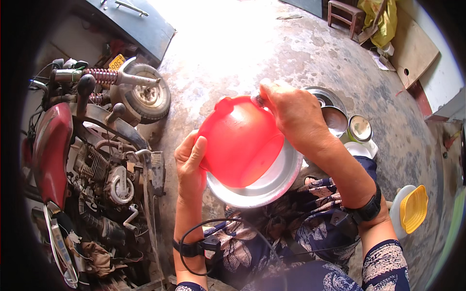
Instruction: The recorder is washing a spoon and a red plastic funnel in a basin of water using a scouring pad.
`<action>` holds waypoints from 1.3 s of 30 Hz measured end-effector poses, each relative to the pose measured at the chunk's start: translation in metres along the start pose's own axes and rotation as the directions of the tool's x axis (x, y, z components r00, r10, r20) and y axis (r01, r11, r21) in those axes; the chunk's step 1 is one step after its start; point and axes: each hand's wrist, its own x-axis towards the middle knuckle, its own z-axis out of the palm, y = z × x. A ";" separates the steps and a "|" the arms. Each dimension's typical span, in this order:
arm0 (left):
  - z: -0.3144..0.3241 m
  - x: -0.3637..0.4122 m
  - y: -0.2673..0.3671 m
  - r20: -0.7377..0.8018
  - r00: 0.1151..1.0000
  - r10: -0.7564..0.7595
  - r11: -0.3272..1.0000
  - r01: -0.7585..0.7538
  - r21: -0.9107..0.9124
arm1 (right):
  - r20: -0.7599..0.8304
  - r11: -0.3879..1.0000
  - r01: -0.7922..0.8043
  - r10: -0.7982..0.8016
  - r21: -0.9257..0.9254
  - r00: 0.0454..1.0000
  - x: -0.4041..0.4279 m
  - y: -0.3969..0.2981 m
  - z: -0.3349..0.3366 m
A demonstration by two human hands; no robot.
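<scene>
My left hand (191, 154) grips the edge of a red plastic bowl (240, 142), thumb on its outer side. The bowl is tilted, its rounded outside facing me, above a wide metal basin (255, 198). At the bowl's far right rim, my right hand (291, 109) is closed around a small dark scrubber (257, 100), mostly hidden by the fingers. The scrubber appears to touch the rim. The bowl covers much of the basin's inside.
A partly dismantled motorcycle (105, 160) stands along the left. Right of the basin are a round metal lid (329, 95), a metal pot (334, 120) and a can (360, 128). A yellow plastic basket (414, 209) lies farther right. A wooden stool (346, 16) stands at the back.
</scene>
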 end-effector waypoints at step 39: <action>0.000 -0.003 0.012 -0.008 1.000 0.031 0.997 -0.030 0.066 | 0.324 0.645 -0.299 0.083 0.703 0.942 0.015 0.015 0.001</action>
